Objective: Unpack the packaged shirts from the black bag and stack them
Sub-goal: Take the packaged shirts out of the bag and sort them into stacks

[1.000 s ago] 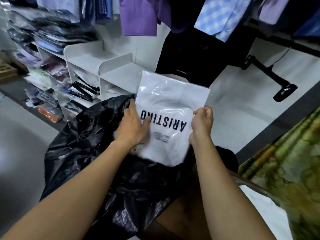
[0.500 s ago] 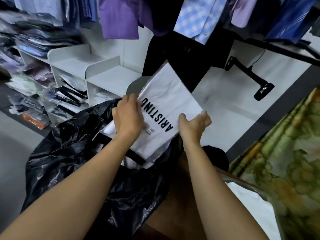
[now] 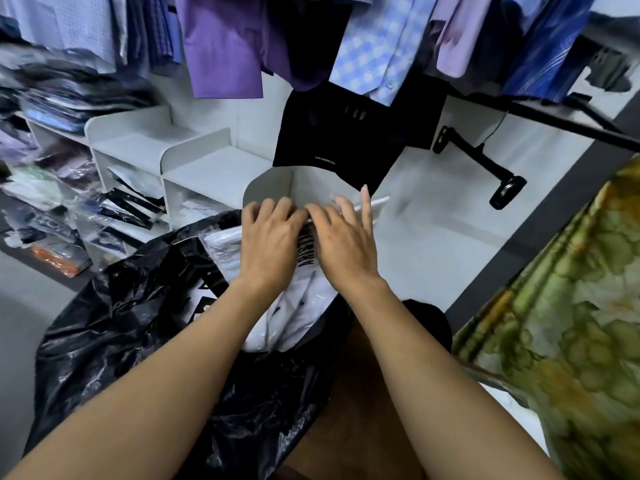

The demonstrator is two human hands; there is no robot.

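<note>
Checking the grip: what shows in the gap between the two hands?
Head view: a strip of the packaged shirt, with its black ARISTINO lettering, shows between the left hand and the right hand.

I get one view only: head-worn wide-angle, facing forward and down, close above the forearms. The black bag [image 3: 131, 341] sits lower left; white shelving [image 3: 207, 168] and hanging shirts [image 3: 221, 46] beyond.

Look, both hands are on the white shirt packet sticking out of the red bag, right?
Not quite: the bag is black, not red. The head view shows the left hand and the right hand both on the white shirt packet sticking out of it.
</note>
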